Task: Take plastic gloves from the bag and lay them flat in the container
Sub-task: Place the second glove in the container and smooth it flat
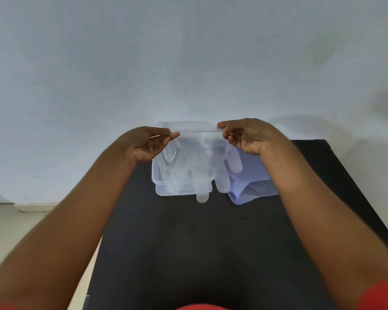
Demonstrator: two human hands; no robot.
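From over the person's head, both hands are raised above the dark table (188,242). The left hand (148,142) and the right hand (249,136) each pinch a corner of a clear plastic glove (199,166), fingers closed tight on its cuff edge, which stretches taut between them. The glove hangs down, its finger ends dangling over the clear container (159,189) and past its near rim. Just right of the container lies the pale blue bag (253,189), partly under the right wrist. No writing can be read anywhere. The table's near half is bare; its far edge sits close to the wall (188,52).
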